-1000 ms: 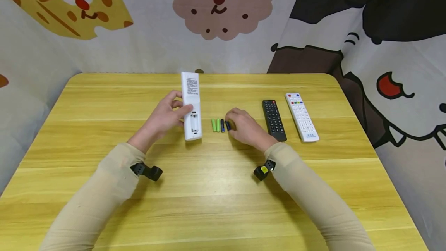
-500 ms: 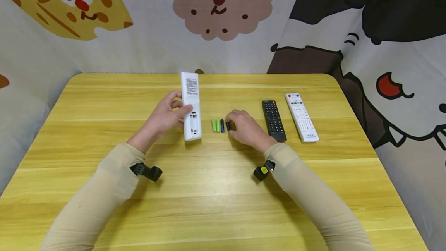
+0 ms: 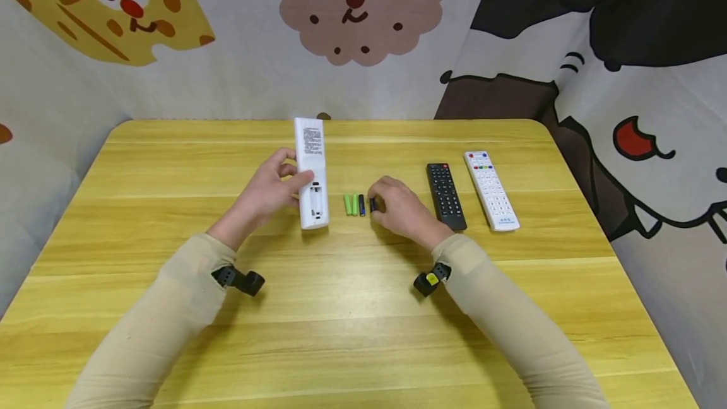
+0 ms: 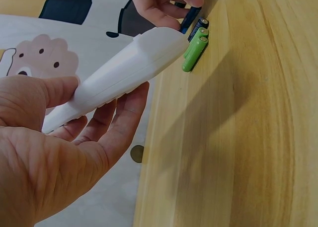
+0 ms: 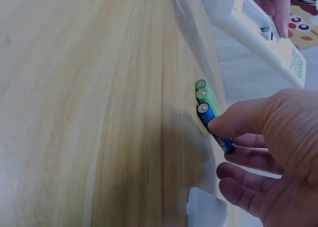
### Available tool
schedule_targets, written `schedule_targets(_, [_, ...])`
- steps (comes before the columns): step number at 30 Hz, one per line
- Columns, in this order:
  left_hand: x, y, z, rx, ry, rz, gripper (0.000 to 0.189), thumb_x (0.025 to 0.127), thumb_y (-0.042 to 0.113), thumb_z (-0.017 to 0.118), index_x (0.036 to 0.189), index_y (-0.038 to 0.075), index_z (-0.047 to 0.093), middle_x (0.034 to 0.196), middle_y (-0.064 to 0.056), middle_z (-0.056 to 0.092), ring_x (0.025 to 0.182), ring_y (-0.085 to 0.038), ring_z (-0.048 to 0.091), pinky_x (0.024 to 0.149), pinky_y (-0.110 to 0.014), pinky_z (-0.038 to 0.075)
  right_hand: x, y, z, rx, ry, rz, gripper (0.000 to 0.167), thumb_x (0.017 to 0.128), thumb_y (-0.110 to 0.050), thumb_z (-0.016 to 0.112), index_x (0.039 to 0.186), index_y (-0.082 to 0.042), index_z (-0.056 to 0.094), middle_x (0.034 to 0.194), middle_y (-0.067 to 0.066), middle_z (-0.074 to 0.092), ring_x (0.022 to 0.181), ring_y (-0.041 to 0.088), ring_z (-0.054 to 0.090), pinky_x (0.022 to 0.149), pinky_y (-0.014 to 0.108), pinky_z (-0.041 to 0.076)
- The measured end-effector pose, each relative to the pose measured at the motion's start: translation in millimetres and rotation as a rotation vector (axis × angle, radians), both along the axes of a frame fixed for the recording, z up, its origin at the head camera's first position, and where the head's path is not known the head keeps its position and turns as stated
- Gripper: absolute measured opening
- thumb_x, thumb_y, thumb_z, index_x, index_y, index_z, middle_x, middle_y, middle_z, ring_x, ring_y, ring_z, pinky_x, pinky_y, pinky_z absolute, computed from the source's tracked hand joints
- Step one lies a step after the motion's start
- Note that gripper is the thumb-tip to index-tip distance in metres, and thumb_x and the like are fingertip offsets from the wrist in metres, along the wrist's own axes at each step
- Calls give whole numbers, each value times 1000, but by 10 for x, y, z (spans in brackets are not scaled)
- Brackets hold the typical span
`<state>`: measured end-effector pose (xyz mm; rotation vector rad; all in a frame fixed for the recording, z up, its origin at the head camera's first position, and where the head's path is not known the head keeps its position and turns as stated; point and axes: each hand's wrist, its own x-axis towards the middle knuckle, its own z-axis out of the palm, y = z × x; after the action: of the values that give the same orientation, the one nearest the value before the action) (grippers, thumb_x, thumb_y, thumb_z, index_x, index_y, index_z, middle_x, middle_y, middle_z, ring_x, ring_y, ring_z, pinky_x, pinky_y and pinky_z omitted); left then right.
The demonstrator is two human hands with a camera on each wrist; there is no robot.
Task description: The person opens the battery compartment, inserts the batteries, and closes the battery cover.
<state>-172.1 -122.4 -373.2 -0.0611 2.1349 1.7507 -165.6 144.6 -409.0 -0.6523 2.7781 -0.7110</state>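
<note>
My left hand [image 3: 271, 187] holds a white remote control [image 3: 312, 144] tilted up over the table, thumb on its back. Its back faces me in the head view, and the battery compartment [image 3: 316, 199] is uncovered with metal contacts showing. To its right lies a short row of AAA-looking batteries: two green batteries [image 4: 195, 53] and a dark blue battery [image 3: 361, 205]. My right hand [image 3: 404, 208] pinches another dark blue battery [image 5: 213, 125] between thumb and finger at the right end of this row. Its remaining fingers are loosely bent, and they partly hide that battery in the head view.
A black remote [image 3: 446, 196] lies just right of my right hand, with a second white remote [image 3: 491, 191] beyond it, buttons up. Under my right hand, a flat white plastic piece [image 5: 206, 209] rests on the wooden table [image 3: 341, 333]. Printed cloth hangs behind the table.
Both hands stay almost where they were. The dark blue battery at my right fingertips has straightened and shifted very slightly right, away from the row.
</note>
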Motion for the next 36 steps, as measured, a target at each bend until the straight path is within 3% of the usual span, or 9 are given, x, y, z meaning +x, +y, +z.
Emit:
schedule_targets(6, [1, 1, -10, 8, -1, -1, 37, 107, 14, 57, 140, 5, 42, 127, -21, 57, 110, -37, 66, 82, -41, 64, 28, -5, 35, -39, 5, 10, 38, 89, -7, 78, 126, -2, 67, 125, 11, 62, 103, 24, 62, 91, 36, 59])
schedule_targets(13, [5, 8, -12, 6, 2, -10, 37, 107, 15, 56, 139, 4, 42, 127, -22, 57, 110, -37, 66, 81, -41, 64, 48, -26, 51, -91, 10, 16, 36, 89, -6, 78, 123, -1, 67, 124, 12, 61, 107, 26, 65, 91, 35, 60])
schedule_targets(23, [5, 17, -2, 17, -4, -6, 36, 107, 14, 56, 139, 4, 42, 127, -22, 57, 111, -37, 66, 81, -41, 64, 81, -88, 106, -149, 24, 5, 35, 88, -6, 80, 120, -2, 68, 120, 11, 61, 103, 25, 66, 81, 30, 60])
schedule_targets(36, [6, 42, -7, 9, 0, -10, 37, 108, 15, 56, 140, 5, 42, 128, -22, 58, 111, -37, 66, 80, -41, 64, 125, -141, 132, -243, 63, 25, 33, 86, -3, 80, 117, 1, 68, 118, 13, 62, 104, 29, 68, 85, 35, 62])
